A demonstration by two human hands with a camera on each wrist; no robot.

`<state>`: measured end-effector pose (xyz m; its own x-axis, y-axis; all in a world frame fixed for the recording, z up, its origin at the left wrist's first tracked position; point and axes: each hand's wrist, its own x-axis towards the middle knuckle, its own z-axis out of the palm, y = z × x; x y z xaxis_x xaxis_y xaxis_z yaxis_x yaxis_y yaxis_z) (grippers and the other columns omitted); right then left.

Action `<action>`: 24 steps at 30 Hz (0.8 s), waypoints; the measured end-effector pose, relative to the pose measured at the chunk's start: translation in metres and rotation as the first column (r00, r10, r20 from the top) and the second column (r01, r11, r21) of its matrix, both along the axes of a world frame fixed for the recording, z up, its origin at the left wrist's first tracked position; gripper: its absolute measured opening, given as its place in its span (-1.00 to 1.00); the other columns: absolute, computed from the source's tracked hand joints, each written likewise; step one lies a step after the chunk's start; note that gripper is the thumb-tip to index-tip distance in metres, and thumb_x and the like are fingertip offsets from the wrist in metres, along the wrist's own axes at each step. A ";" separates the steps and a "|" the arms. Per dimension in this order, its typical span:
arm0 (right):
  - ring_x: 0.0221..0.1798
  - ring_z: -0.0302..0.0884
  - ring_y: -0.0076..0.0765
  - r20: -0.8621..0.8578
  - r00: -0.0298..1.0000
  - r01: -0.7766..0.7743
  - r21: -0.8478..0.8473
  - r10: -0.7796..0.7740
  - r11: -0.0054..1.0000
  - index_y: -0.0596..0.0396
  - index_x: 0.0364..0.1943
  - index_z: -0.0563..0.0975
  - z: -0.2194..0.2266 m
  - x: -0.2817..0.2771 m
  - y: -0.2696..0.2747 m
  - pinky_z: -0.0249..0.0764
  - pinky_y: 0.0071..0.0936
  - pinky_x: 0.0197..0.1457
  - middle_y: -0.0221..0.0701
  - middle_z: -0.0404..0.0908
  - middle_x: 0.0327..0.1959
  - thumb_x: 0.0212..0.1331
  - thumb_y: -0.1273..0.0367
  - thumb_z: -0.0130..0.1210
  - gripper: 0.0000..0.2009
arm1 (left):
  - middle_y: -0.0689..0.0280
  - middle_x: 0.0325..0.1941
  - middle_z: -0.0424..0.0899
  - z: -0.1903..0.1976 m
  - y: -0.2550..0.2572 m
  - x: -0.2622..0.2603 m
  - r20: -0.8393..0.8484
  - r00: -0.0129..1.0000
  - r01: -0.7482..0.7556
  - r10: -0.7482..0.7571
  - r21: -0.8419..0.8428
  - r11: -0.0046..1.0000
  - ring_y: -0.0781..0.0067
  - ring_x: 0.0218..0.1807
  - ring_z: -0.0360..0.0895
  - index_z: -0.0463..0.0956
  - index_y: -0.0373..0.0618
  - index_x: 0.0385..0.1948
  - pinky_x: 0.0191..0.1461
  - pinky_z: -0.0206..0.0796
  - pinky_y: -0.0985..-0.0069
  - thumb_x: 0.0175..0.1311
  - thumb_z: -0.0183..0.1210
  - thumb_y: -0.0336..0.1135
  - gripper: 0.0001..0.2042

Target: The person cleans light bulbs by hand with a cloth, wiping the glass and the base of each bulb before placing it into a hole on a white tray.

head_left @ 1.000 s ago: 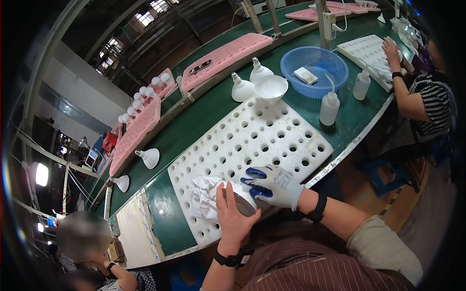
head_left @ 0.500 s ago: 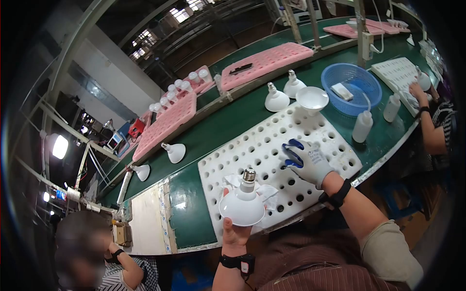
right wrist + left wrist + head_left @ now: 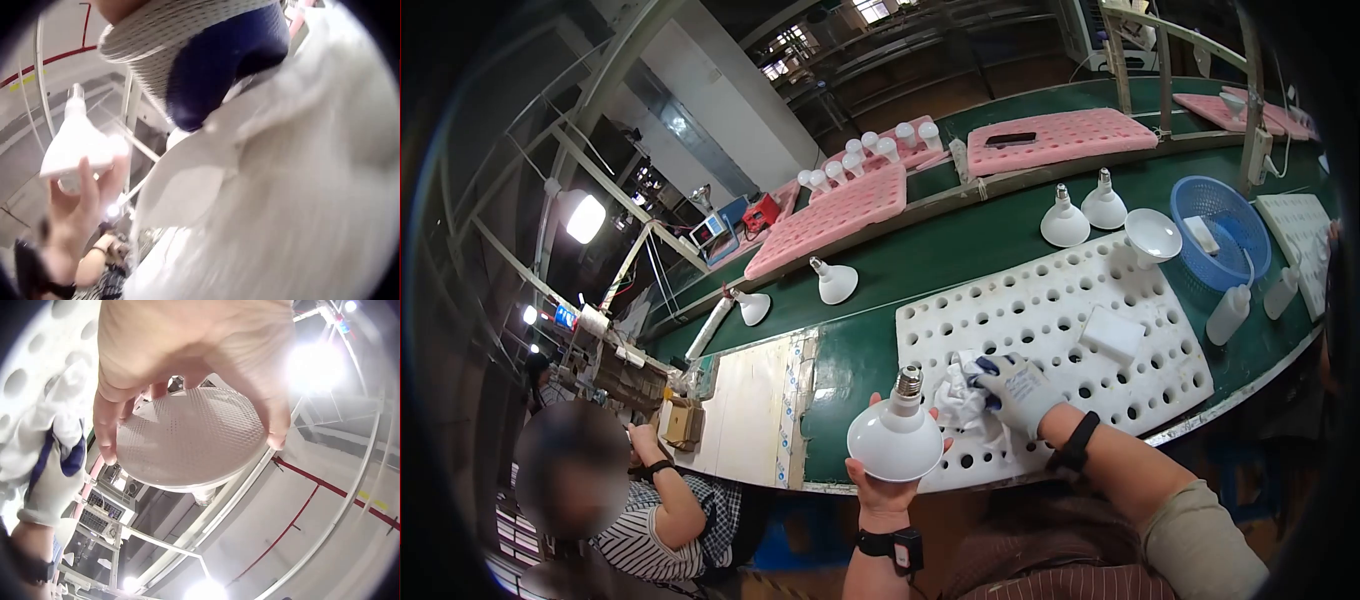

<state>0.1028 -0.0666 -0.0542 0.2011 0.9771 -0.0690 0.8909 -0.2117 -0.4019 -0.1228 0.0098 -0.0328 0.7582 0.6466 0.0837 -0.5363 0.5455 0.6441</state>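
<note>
My bare left hand (image 3: 886, 498) holds a white reflector light bulb (image 3: 896, 442) from below, its screw base pointing up. In the left wrist view the fingers and thumb spread round the rim of the bulb's textured face (image 3: 194, 437). My right hand (image 3: 1024, 392), in a white glove with blue-coated fingertips, grips a crumpled white cloth (image 3: 966, 402) on the perforated white foam board (image 3: 1025, 325). Loose cloth (image 3: 281, 187) fills much of the right wrist view. To the right of the gloved hand, a white block (image 3: 1112, 334) lies on the board.
Two bulbs (image 3: 1065, 218) stand behind the board, and another bulb (image 3: 1152, 236) sits face up at its back edge. At right are a blue basket (image 3: 1222, 225) and a squeeze bottle (image 3: 1228, 315). Pink foam trays (image 3: 840, 220) line the back. Another person (image 3: 670, 510) sits at left.
The left hand has turned the bulb base-up and lifted it off the board. The gloved hand moved from bulb to board's middle, then left onto the cloth; a white block now shows. The view swung left.
</note>
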 end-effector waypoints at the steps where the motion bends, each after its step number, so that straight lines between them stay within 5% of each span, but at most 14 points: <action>1: 0.18 0.39 -0.06 -0.129 0.988 0.114 0.199 -0.090 0.973 -0.09 0.13 0.50 -0.022 0.009 0.000 0.34 -0.20 0.25 -0.24 0.48 0.13 0.09 0.27 0.15 -0.56 | 0.15 0.42 0.12 0.001 0.002 -0.002 -0.031 0.999 -0.015 0.014 -0.010 1.000 -0.19 0.37 0.17 -0.11 0.24 0.43 0.23 0.20 -0.38 -0.13 0.37 0.28 0.07; 2: 0.07 0.47 -0.03 -0.356 0.925 0.194 0.129 -0.137 0.972 -0.07 0.08 0.53 0.004 0.017 -0.006 0.38 -0.23 0.18 -0.20 0.54 0.03 0.08 0.33 0.14 -0.59 | 0.15 0.42 0.12 0.004 0.004 -0.003 -0.024 1.000 -0.016 0.016 -0.007 1.000 -0.19 0.37 0.17 -0.11 0.24 0.43 0.23 0.20 -0.38 -0.13 0.37 0.28 0.07; 4: 0.03 0.49 -0.02 -0.534 0.842 0.300 0.349 -0.075 0.888 -0.05 0.03 0.56 0.034 0.023 -0.024 0.40 -0.26 0.13 -0.18 0.57 -0.04 0.05 0.36 0.15 -0.63 | 0.14 0.38 0.18 0.007 0.006 -0.005 -0.156 0.985 -0.077 0.078 0.011 0.997 -0.05 0.36 0.24 -0.13 0.17 0.44 0.27 0.25 -0.23 -0.05 0.40 0.11 0.03; 6: 0.07 0.46 -0.01 -0.542 0.840 0.283 0.389 -0.030 0.877 -0.09 0.00 0.57 0.075 0.018 -0.045 0.37 -0.19 0.16 -0.19 0.55 0.00 0.00 0.33 0.21 -0.61 | 0.16 0.36 0.22 0.001 0.009 -0.001 -0.232 0.970 -0.072 0.079 0.040 0.997 0.01 0.35 0.25 -0.13 0.13 0.43 0.29 0.27 -0.09 0.04 0.37 0.00 -0.03; 8: 0.11 0.43 0.01 0.010 0.980 -0.152 0.681 0.198 0.716 -0.13 -0.02 0.57 0.093 0.011 -0.057 0.32 -0.09 0.21 -0.21 0.51 0.04 -0.05 0.25 0.26 -0.59 | 0.23 0.32 0.30 -0.013 0.009 0.011 -0.323 0.946 0.004 0.032 0.110 0.994 0.23 0.33 0.31 -0.07 -0.02 0.42 0.30 0.30 0.28 0.25 0.22 -0.28 -0.24; 10: 0.08 0.46 -0.02 0.308 0.933 -0.336 0.563 0.185 0.755 -0.16 0.03 0.53 0.094 -0.001 -0.054 0.36 -0.07 0.17 -0.24 0.51 0.05 -0.01 0.08 0.22 -0.53 | 0.21 0.28 0.36 -0.031 0.007 0.024 -0.484 0.874 0.051 -0.031 0.028 0.998 0.25 0.25 0.41 0.05 -0.07 0.37 0.32 0.29 0.30 0.26 0.21 -0.21 -0.32; 11: 0.00 0.51 -0.02 0.223 0.964 -0.231 0.451 0.142 0.862 -0.16 0.03 0.52 0.091 0.001 -0.056 0.41 -0.10 0.11 -0.24 0.53 0.01 0.01 0.06 0.20 -0.54 | 0.25 0.29 0.34 0.008 -0.019 0.041 -0.286 0.952 0.096 -0.108 -0.056 0.994 0.30 0.29 0.37 0.05 -0.14 0.37 0.35 0.24 0.33 0.25 0.22 -0.29 -0.31; 12: -0.08 0.57 -0.02 0.146 0.985 -0.132 0.315 0.090 0.940 -0.16 0.04 0.52 0.090 0.005 -0.058 0.47 -0.12 0.04 -0.24 0.56 -0.03 0.03 0.04 0.17 -0.54 | 0.32 0.32 0.28 0.013 -0.028 0.043 -0.287 0.954 0.120 -0.083 0.113 0.986 0.38 0.35 0.25 -0.01 -0.09 0.41 0.38 0.14 0.41 0.13 0.26 -0.44 -0.21; 14: -0.22 0.61 0.00 0.114 0.992 -0.078 0.290 0.047 0.954 -0.11 0.01 0.52 0.082 0.015 -0.059 0.51 -0.14 -0.10 -0.21 0.61 -0.14 0.10 0.01 0.12 -0.55 | 0.27 0.33 0.25 0.011 -0.029 0.045 -0.342 0.937 0.172 -0.067 0.287 0.942 0.28 0.37 0.21 -0.07 -0.08 0.43 0.38 0.16 0.32 -0.06 0.39 -0.43 -0.03; 16: -0.22 0.61 0.04 -0.246 0.964 0.109 0.033 -0.097 0.994 -0.04 0.01 0.51 0.072 0.026 -0.057 0.48 -0.12 -0.11 -0.15 0.62 -0.21 0.17 0.01 0.05 -0.56 | 0.24 0.34 0.22 0.012 -0.033 0.046 -0.450 0.893 0.201 0.027 0.452 0.869 0.23 0.37 0.21 -0.11 -0.07 0.44 0.37 0.18 0.28 -0.11 0.41 -0.43 0.02; 18: -0.21 0.60 0.04 -0.326 0.932 0.159 -0.034 -0.161 0.987 0.02 -0.03 0.50 0.078 0.035 -0.063 0.46 -0.09 -0.13 -0.14 0.62 -0.23 0.21 0.02 0.01 -0.57 | 0.20 0.36 0.19 0.014 -0.038 0.052 -0.514 0.850 0.255 0.118 0.596 0.761 0.19 0.38 0.20 -0.14 -0.06 0.45 0.36 0.20 0.25 -0.17 0.44 -0.42 0.08; 21: -0.14 0.57 0.05 -0.089 0.975 0.220 0.343 -0.202 0.913 0.03 -0.11 0.50 0.089 0.028 -0.080 0.44 -0.12 -0.07 -0.16 0.59 -0.14 0.15 0.10 0.10 -0.64 | 0.21 0.37 0.16 0.026 -0.046 0.059 -0.518 0.855 0.194 0.001 0.321 0.927 0.17 0.32 0.28 -0.18 0.02 0.46 0.25 0.34 0.29 -0.08 0.37 -0.50 0.04; 22: -0.06 0.54 -0.02 -0.015 0.990 0.135 0.427 -0.142 0.894 0.02 -0.08 0.50 0.103 0.025 -0.087 0.42 -0.16 0.03 -0.22 0.58 -0.10 0.07 0.13 0.16 -0.62 | 0.20 0.32 0.25 0.018 -0.047 0.065 -0.609 0.789 0.100 0.086 0.264 0.959 0.25 0.23 0.40 -0.08 0.03 0.43 0.20 0.38 0.36 -0.01 0.31 -0.48 -0.08; 24: 0.23 0.37 -0.06 0.165 0.980 -0.188 0.581 0.112 0.792 -0.04 0.14 0.44 0.098 0.004 -0.087 0.22 -0.09 0.33 -0.21 0.43 0.17 0.03 0.10 0.18 -0.46 | 0.22 0.32 0.28 0.012 -0.055 0.080 -0.059 0.979 0.172 -0.193 -0.254 0.952 0.28 0.22 0.36 0.03 -0.07 0.37 0.32 0.22 0.39 0.22 0.24 -0.16 -0.27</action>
